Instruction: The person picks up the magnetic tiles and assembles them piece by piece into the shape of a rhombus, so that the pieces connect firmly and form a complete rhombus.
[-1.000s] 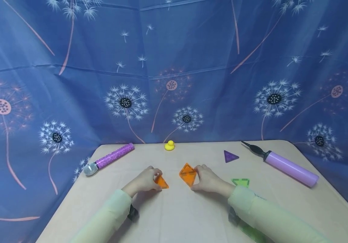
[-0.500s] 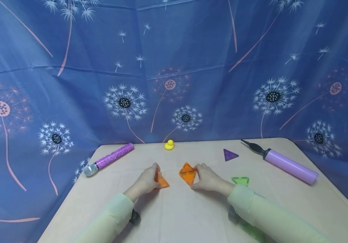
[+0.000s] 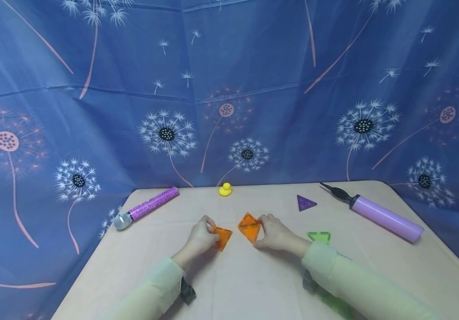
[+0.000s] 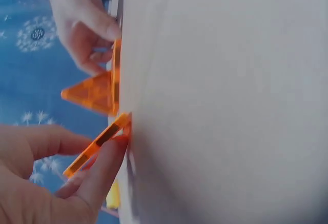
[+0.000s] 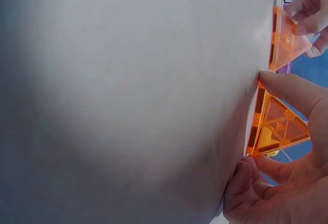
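Orange triangle, a see-through tile, sits just below and left of the middle of the head view, pinched between the thumb and fingers of the left hand. It is tilted, with one corner down close to the tabletop, as the left wrist view shows. Just to its right, across a narrow gap, is an orange pair made of two more such tiles meeting along a seam; in both wrist views one lies flat and the other stands up from its edge. The right hand grips that pair from the right, thumb at the lower tip and a finger near the seam's end.

Farther right in the frame, a green tile lies beside the right wrist, and something green shows partly hidden under the right sleeve at the lower right. A purple triangle lies above the green tile. Beyond it, at the right, a lilac hand pump lies slantwise. A yellow duck sits at the table's far edge near the centre, and a glittery purple microphone lies at the left. Blue dandelion-print cloth fills the upper frame behind the pale table.
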The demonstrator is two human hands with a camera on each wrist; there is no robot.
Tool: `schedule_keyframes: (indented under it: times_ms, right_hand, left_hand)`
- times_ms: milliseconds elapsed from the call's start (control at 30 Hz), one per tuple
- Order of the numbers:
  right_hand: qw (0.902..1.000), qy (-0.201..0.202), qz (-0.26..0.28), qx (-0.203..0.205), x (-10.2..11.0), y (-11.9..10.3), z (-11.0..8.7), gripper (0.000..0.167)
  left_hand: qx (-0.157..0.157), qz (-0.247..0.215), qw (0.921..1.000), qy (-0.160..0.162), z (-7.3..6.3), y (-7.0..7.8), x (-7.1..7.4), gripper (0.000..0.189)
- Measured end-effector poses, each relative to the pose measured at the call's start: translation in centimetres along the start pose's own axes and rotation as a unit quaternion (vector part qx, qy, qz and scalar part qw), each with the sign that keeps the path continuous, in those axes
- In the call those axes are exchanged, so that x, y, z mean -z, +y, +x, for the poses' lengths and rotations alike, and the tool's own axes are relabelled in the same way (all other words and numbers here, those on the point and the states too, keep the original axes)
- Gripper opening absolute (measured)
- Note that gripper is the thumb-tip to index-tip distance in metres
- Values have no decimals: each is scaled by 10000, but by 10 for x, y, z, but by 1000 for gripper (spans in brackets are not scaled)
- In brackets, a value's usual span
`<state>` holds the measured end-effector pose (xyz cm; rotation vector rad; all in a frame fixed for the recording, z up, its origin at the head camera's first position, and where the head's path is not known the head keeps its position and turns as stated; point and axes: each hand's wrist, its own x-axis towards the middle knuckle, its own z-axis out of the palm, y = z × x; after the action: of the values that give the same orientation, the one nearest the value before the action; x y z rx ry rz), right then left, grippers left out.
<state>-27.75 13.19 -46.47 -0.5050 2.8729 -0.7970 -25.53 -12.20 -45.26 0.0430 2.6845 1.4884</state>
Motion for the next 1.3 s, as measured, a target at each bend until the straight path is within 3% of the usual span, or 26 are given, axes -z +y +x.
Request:
schedule_keyframes:
  times_ms: [167, 433, 900, 1100, 1300]
  right_hand:
    - [10000, 25, 12, 26, 0, 0, 0, 76]
    - [9999, 93, 59, 119, 3, 0, 0, 75]
    - [10000, 66, -46, 30, 3, -1, 0, 75]
    - [9999, 85, -37, 82, 3, -2, -2, 75]
    - [9998, 110, -23, 139, 2, -2, -3, 75]
  left_hand:
    - [294, -531, 9980, 162, -2, 6, -14, 29]
    - [530, -706, 9961, 13, 0, 20, -32, 29]
    - [410, -1366, 9893, -310, 2, 27, -49, 31]
    - [245, -1099, 9934, -223, 7, 27, -57, 32]
    - [350, -765, 9964, -141, 10, 28, -61, 36]
